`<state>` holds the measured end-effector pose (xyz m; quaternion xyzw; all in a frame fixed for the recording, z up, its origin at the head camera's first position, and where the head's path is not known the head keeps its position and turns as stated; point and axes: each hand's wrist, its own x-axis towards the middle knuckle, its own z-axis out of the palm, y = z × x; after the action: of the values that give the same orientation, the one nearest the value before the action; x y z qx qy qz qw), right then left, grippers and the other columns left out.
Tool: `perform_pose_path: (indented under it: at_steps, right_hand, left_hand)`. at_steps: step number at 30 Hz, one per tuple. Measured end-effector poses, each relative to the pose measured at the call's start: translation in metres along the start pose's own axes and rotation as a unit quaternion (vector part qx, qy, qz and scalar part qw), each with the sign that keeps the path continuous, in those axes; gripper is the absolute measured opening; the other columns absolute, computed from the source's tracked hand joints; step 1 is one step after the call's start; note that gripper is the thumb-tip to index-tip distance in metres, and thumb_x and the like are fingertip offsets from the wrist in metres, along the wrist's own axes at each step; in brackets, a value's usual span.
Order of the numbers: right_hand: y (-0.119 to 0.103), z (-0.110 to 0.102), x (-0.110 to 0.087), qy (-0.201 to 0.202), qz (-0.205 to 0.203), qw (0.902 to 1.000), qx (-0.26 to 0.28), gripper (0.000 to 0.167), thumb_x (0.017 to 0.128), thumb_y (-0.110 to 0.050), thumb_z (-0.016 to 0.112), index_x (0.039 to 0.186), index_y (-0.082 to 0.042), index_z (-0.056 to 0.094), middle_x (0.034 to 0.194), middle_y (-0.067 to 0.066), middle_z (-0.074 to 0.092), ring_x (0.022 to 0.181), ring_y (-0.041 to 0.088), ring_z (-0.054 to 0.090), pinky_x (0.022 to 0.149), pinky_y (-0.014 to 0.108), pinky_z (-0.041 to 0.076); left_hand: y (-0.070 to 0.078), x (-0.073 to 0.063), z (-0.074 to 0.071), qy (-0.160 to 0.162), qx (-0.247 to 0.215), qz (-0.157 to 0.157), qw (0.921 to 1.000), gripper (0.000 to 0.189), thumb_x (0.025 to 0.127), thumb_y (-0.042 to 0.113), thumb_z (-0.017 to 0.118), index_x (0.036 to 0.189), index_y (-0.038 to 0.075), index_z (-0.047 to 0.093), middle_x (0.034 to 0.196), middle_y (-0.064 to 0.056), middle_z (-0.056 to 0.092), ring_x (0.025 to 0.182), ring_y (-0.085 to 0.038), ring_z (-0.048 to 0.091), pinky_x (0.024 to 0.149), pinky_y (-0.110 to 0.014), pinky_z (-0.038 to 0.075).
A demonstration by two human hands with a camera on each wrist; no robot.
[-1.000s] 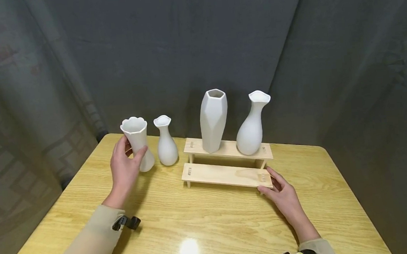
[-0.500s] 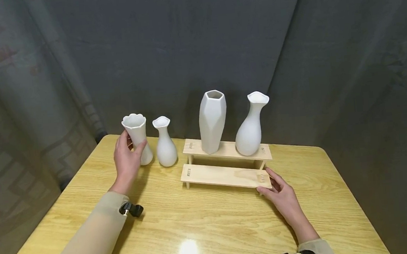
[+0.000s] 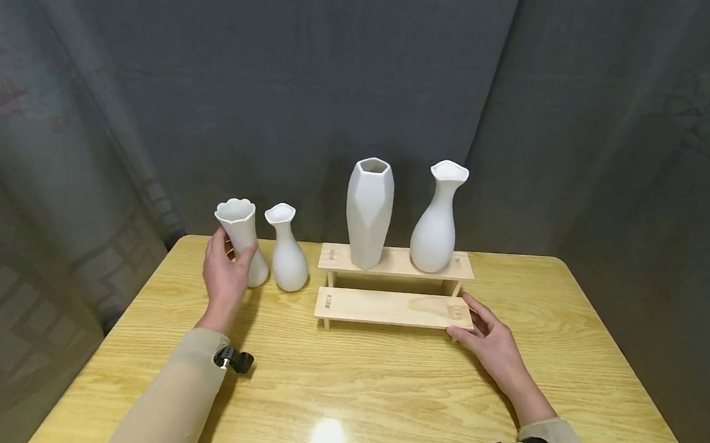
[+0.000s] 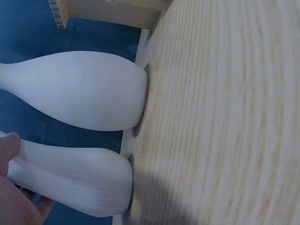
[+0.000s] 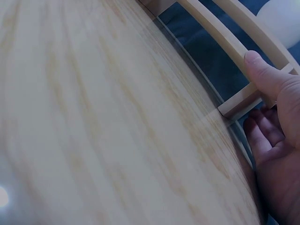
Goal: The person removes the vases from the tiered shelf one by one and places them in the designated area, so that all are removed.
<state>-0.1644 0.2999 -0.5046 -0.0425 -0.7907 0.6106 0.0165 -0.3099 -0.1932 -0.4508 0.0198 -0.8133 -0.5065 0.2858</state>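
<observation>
The left hand [image 3: 224, 277] grips the scalloped vase [image 3: 241, 239], upright on the counter [image 3: 369, 401] just beside the small vase [image 3: 288, 258]. The right hand [image 3: 492, 343], fingers relaxed, thumb touching, rests at the wooden stand [image 3: 393, 307] carrying 2 taller vases

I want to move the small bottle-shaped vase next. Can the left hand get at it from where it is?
Probably yes. The left hand holds the scalloped-rim vase, and the small bottle-shaped vase stands right beside it on the table, nothing between; the hand must release first.
</observation>
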Motion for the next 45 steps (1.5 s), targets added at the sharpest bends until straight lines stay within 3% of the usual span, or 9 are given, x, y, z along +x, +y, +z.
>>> perform_pose_path:
  at_steps: [15,22,29,34,45]
  right_hand:
    - [-0.001,0.0,-0.002,0.001,0.003,1.0,-0.003,0.093,0.098,-0.029,0.088,0.174,-0.022,0.035,0.178,0.012,0.031,0.158,0.028,0.041,0.104,0.007,0.044]
    - [-0.001,0.001,-0.002,0.0,0.001,1.0,0.002,0.093,0.098,-0.029,0.088,0.175,-0.021,0.035,0.179,0.012,0.029,0.158,0.028,0.04,0.104,0.007,0.044]
    - [0.0,0.0,-0.002,0.001,0.003,1.0,0.006,0.094,0.098,-0.027,0.088,0.175,-0.021,0.035,0.178,0.013,0.031,0.157,0.028,0.042,0.103,0.007,0.045]
    - [-0.001,-0.001,-0.001,0.0,0.004,1.0,0.006,0.094,0.098,-0.027,0.088,0.175,-0.021,0.035,0.178,0.013,0.031,0.157,0.028,0.041,0.103,0.007,0.045]
    - [-0.001,-0.002,0.0,-0.004,0.0,0.9999,-0.009,0.093,0.098,-0.031,0.088,0.174,-0.023,0.035,0.18,0.01,0.028,0.16,0.028,0.037,0.108,0.008,0.041]
  left_hand:
    - [-0.004,0.002,0.0,-0.006,0.009,0.003,0.9999,0.06,0.102,0.008,0.08,0.154,-0.003,0.053,0.143,-0.03,0.058,0.132,-0.048,0.063,0.112,-0.059,0.052]
    - [0.002,-0.003,-0.005,0.004,0.02,0.006,0.9998,0.08,0.1,0.014,0.084,0.167,0.005,0.04,0.156,-0.026,0.049,0.148,-0.042,0.046,0.124,-0.057,0.038]
    - [0.031,-0.008,-0.015,0.05,0.034,0.031,0.9977,0.094,0.097,0.021,0.088,0.172,0.009,0.033,0.169,-0.023,0.034,0.158,-0.037,0.034,0.131,-0.05,0.029]
    - [0.064,-0.018,-0.016,0.067,-0.008,0.066,0.9956,0.095,0.095,0.021,0.091,0.173,0.013,0.035,0.17,-0.018,0.033,0.158,-0.031,0.035,0.131,-0.048,0.028]
    - [0.124,-0.043,0.002,0.026,-0.043,0.152,0.9871,0.099,0.092,0.017,0.094,0.172,0.008,0.035,0.171,-0.019,0.034,0.16,-0.031,0.031,0.13,-0.052,0.028]
